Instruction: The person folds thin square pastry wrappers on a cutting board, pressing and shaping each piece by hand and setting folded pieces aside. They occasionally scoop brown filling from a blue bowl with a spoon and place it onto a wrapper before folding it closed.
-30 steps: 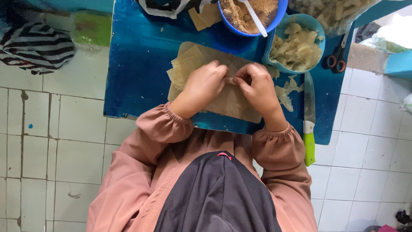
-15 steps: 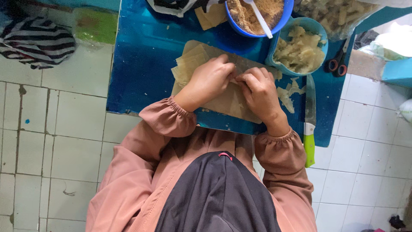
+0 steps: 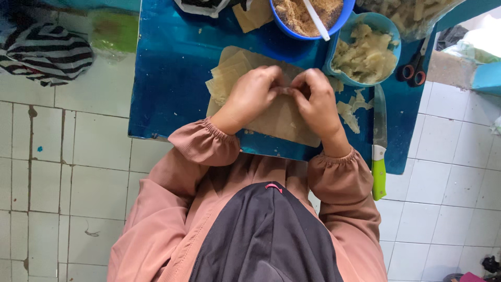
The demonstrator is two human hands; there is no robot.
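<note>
Wrapper (image 3: pixel 286 90) pinched btwn both hands: left hand (image 3: pixel 250 94) & right hand (image 3: pixel 317 99) fingers curled, touching, over board (image 3: pixel 284 122).

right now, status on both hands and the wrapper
Left hand and right hand pinched together on a small wrapper piece. Over the board. Knife lies apart at right.

Table (image 3: pixel 172 78) centre frame: glossy blue top, smooth, with glare. Wrapper sheets (image 3: pixel 229 73) under the hands look thin, matt, pale dough; knife (image 3: pixel 379 141) at right has a dull metal blade and smooth green plastic handle. Floor (image 3: pixel 62 172) at left: off-white glazed tile, stained grout; sleeves (image 3: pixel 203 143) soft matt cloth.
</note>
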